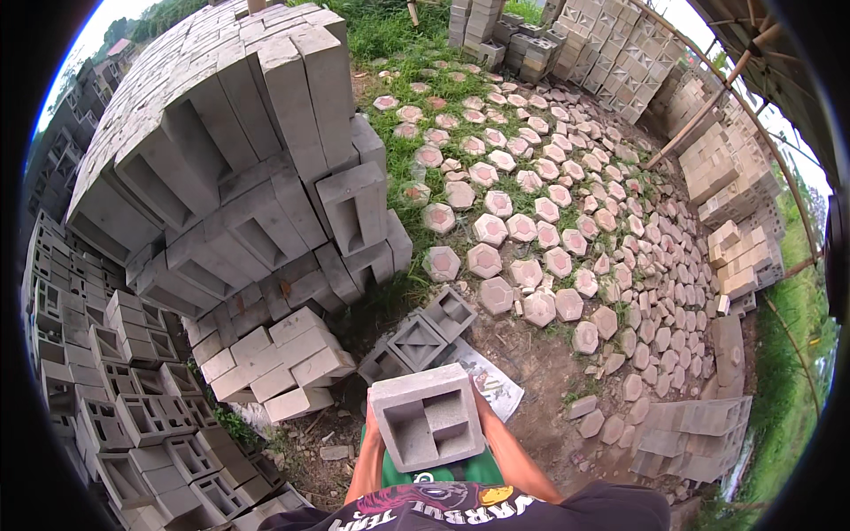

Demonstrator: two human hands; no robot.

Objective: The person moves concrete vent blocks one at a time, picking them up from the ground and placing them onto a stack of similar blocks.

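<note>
Fingers of the left hand point(373, 423) and right hand point(479, 409) clamp opposite sides of a grey hollow concrete block point(428, 416), carried at chest height with its openings facing up. It looks heavy, stiff and rough, unlikely to slip; side walls suit the hold. Just beyond lie vent blocks point(420, 337) on dirt, then hexagonal pavers point(522, 227); leftward a tall block stack point(232, 150).

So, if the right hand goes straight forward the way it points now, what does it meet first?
Probably the grey decorative blocks on the ground just ahead; depth is unclear. The right hand grips the hollow concrete block, fingers pointing ahead.
</note>
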